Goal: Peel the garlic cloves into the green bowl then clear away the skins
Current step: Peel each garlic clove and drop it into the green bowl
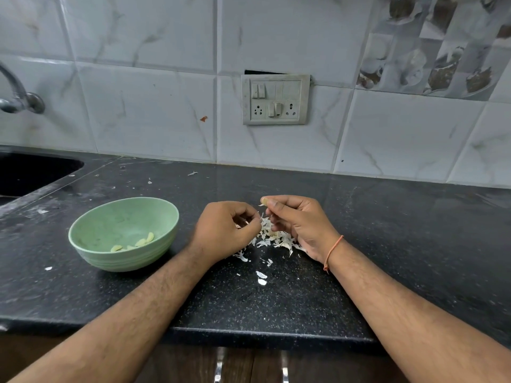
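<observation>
A garlic clove (264,200) sits pinched at the fingertips of the right hand (297,223), raised above the pile of skins (272,239) on the black countertop (387,244). Just left of that pinch the left hand (225,230) curls its fingers, seemingly nipping a bit of skin, though I cannot tell for sure. Further left stands the green bowl (91,230), with peeled cloves (143,241) inside
</observation>
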